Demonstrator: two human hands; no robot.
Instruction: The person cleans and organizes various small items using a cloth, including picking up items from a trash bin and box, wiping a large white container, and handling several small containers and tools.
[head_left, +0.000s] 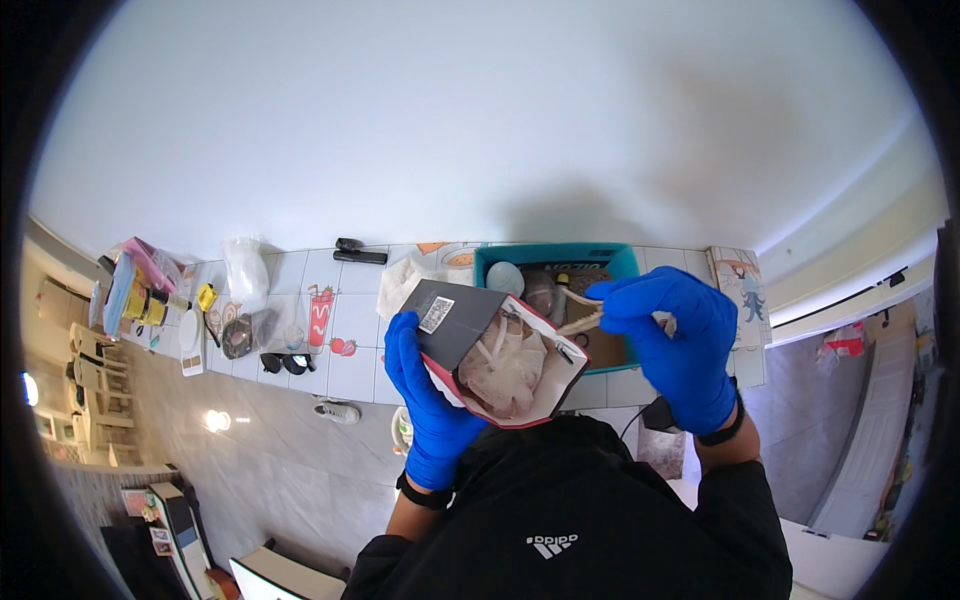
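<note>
My blue-gloved left hand (427, 405) grips a dark grey box (465, 319) with red edges and a white lining, tilted so that its open end faces me. A crumpled bundle of pale, lacy-looking fabric (504, 367) sits inside it. Between the fingertips of my right hand (667, 337), also gloved in blue, is a beige two-armed item (581, 324), one arm of which looks toothed. Its exact kind is unclear. One arm reaches the box's opening. Behind both hands stands a teal bin (559, 251), partly hidden, holding a pale rounded object (505, 278) and a small yellow-capped bottle (562, 280).
A white cloth (401, 281) and a black stapler-like object (360, 255) lie on the tiled-pattern tabletop (352, 375). Farther left are sunglasses (287, 364), a tape roll (238, 337) and a clear plastic bag (245, 274). An illustrated book or box (739, 289) stands right. The wall (450, 127) rises behind.
</note>
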